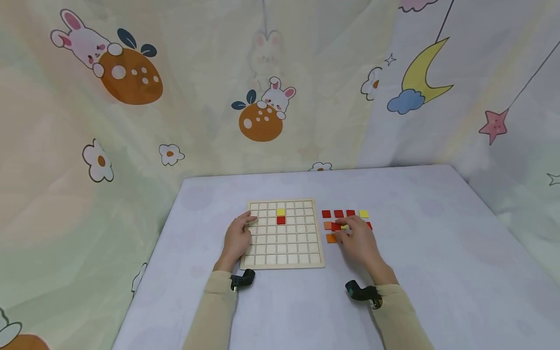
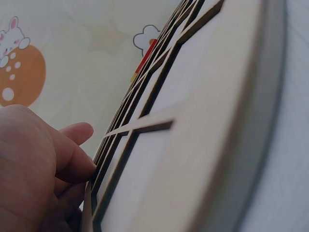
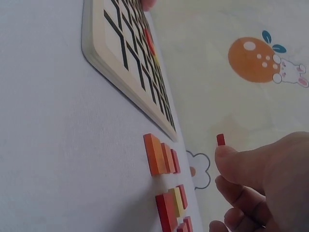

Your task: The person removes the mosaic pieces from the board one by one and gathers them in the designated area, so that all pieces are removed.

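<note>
A pale wooden grid board [image 1: 283,266] lies flat on the table, a yellow tile [image 1: 281,212] and a red tile [image 1: 281,220] in its upper middle cells. My left hand [image 1: 237,237] holds the board's left edge, its thumb and bent fingers against the rim in the left wrist view. To the right of the board, my right hand [image 1: 359,240] pinches another red tile [image 3: 220,139] between thumb and fingertip, raised over the loose tiles. Its fingers partly cover those tiles in the head view. Orange tiles [image 3: 153,154] lie closest to the board.
Loose red, orange and yellow tiles stand in short rows right of the board, among them a yellow one [image 1: 363,214] at the far end. A pale cloth [image 1: 393,194] covers the table. Behind it hangs a printed curtain [image 1: 197,97].
</note>
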Demonstrator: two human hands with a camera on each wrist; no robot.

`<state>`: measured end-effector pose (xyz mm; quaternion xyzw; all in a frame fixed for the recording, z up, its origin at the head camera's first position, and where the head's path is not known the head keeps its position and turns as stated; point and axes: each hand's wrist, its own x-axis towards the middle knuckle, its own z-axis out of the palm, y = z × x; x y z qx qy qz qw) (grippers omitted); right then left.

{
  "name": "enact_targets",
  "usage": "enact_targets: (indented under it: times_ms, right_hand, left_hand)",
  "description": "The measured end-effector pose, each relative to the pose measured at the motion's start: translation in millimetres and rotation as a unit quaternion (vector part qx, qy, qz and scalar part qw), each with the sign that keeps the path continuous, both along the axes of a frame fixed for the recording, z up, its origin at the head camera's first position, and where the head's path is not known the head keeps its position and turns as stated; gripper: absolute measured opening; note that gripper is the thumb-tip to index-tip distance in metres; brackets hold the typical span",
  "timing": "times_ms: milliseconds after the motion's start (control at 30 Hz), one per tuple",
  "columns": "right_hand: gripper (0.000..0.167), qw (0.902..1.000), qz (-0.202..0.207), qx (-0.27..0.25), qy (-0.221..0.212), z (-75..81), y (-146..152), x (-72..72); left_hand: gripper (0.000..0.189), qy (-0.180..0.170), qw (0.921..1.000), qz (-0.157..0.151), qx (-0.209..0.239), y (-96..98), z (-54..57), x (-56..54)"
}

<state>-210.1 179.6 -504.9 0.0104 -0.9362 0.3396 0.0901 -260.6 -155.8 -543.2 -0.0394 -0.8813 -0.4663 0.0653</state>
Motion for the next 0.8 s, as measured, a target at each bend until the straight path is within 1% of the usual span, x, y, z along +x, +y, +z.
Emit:
enact_targets:
  times_ms: [200,333,533,633,800]
  right_hand:
    - [0.033,0.9999,-0.008,0.005,-0.007,3.1,11.9,5.0]
    - [0.034,0.9999,-0.009,0.005,-0.013,0.0,23.4,7.3]
    - [0.033,0.9999,0.004,0.007,-0.010,-4.4,35.2,9.4]
    - [0.034,0.9997,0.000,0.008,-0.021,-5.9,39.9,9.5]
    - [0.035,0.9983,-0.006,0.014,-0.056,-7.9,47.2,7.9]
  left_hand:
    - [0.044,-0.002,1.0000,0.004,0.000,0.5,0.7,0.0]
    - [0.044,-0.002,1.0000,0.004,0.000,0.8,0.0,0.2]
    - [0.043,-0.003,1.0000,0.001,0.001,1.6,-0.8,1.1]
    - [0.044,-0.003,1.0000,0.003,0.000,2.0,-0.4,1.5]
    - [0.043,-0.003,1.0000,0.007,-0.004,1.8,0.7,1.4]
